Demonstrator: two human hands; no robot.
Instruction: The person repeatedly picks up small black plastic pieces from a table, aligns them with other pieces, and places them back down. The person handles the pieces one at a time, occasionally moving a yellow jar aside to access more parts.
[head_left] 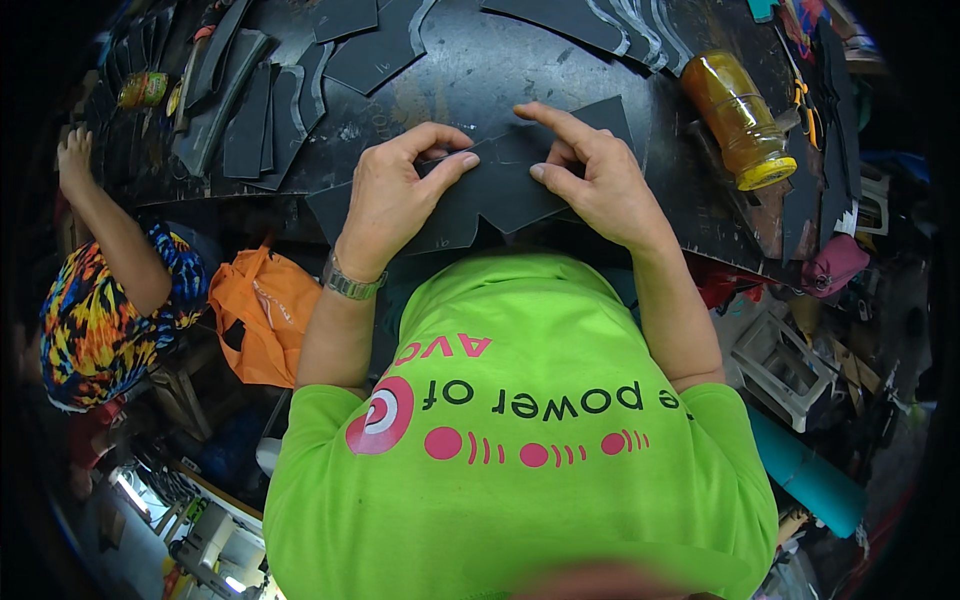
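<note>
A black flat cut piece (440,226), with a notch in its near edge and a small pale mark, lies across the table's near edge between my hands. It looks like leather or synthetic sheet. My left hand (395,190) is closed on it, thumb and forefinger meeting near its far edge. On the other side my right hand (600,180) has the thumb on the piece and the other fingers curled by its edge, the forefinger reaching further out. Where these curled fingers grip is partly hidden. A faint seam or overlap crosses the piece between both thumbs.
On the dark table (450,95) stacked black pieces (265,130) with grey edges lie left and far. A jar of amber stuff (735,115) lies at right beside orange-handled scissors (803,100). A co-worker's arm (115,230) is at left, near an orange bag (265,310).
</note>
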